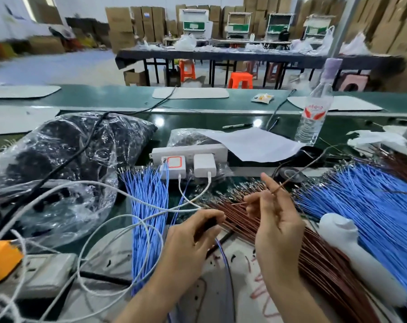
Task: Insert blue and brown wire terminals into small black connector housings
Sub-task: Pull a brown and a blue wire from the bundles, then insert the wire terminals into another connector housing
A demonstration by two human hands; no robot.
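Note:
My left hand grips a small black connector housing, and a blue wire hangs down from it. My right hand pinches a single brown wire, whose terminal end points left toward the housing. Under my right hand lies a fan of brown wires. Blue wires spread out to the right of it. A second bunch of blue wires lies left of my hands.
A clear bag of black housings sits at the left. A white power strip with chargers stands behind the wires, and white cables loop across the bench. Also here: a sheet of paper, a water bottle, a white cloth.

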